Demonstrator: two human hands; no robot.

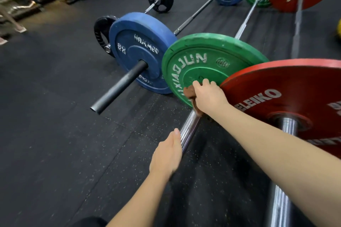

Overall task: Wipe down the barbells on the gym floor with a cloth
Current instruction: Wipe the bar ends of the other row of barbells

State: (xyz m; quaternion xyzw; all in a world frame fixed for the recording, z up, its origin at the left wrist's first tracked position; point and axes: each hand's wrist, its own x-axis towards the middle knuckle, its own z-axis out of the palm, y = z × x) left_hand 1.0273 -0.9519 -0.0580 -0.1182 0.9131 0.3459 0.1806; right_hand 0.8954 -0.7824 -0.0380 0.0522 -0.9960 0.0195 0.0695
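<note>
The right hand (208, 96) clenches a brown cloth (191, 92) around the chrome sleeve (190, 125), tight against the face of the green plate (212, 51), which reads "XIAOJUN". The left hand (166, 155) lies relaxed, fingers straight, along the sleeve's free end, nearer the camera than the green plate. Left of the green plate stands a blue plate (140, 42) marked "HAMMER" and "20 KG". To its right, overlapping its rim, is a red plate (295, 83) reading "ELEIKO". Open black rubber floor (55, 116) spreads left of the sleeve ends.
</note>
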